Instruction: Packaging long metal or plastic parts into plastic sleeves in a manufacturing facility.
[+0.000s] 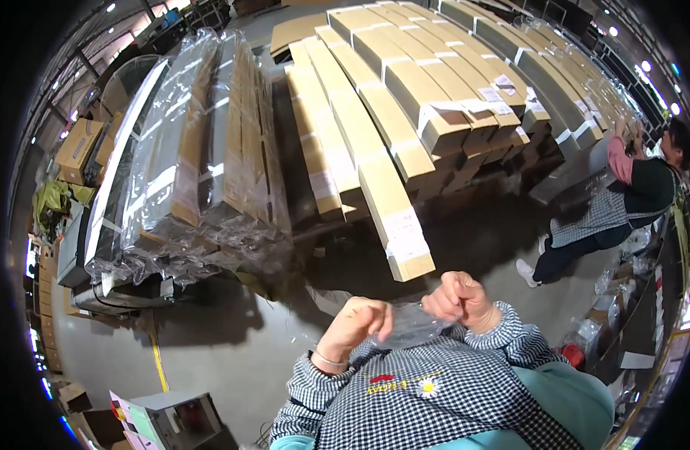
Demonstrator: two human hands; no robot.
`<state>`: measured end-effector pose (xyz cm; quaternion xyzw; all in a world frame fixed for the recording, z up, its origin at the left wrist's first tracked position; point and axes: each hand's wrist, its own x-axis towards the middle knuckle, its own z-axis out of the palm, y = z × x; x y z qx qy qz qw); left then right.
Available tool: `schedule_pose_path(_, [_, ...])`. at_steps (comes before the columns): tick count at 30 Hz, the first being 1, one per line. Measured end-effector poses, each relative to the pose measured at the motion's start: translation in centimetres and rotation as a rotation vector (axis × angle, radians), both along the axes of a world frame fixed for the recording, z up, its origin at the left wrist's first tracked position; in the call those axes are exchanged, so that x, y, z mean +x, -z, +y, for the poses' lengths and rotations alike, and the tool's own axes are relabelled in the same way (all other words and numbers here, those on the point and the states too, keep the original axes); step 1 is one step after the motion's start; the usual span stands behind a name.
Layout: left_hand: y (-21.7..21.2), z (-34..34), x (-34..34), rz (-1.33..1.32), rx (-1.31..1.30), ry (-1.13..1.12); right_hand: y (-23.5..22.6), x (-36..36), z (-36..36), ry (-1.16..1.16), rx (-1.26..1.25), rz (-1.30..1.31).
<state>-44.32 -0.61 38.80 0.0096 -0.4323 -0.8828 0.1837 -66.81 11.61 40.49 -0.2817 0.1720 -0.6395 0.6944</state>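
Note:
A piece of clear plastic film (414,327) stretches between my two hands in front of my checkered apron. My left hand (355,328) is closed on its left end, fingers curled inward. Pinched at the other end, my right hand (460,300) sits slightly higher. Whether the film is a bag or a loose sheet I cannot tell. Just beyond my hands, the labelled end of a long cardboard box (381,196) juts out from a stack. A white label (405,234) lies on its top face.
Long cartons (427,64) bound with white straps are piled ahead and to the right. Plastic-wrapped long packages (172,142) stand stacked at the left. Another person (622,191) works by the right stack. An open box (183,420) is at the lower left; plastic scraps (581,334) lie right.

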Motion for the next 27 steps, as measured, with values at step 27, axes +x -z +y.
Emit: schedule_pose_path(27, [9.2, -10.5, -7.8, -0.613, -0.596, -0.860, 14.4, -4.6, -15.6, 0.859, 0.123, 1.174])
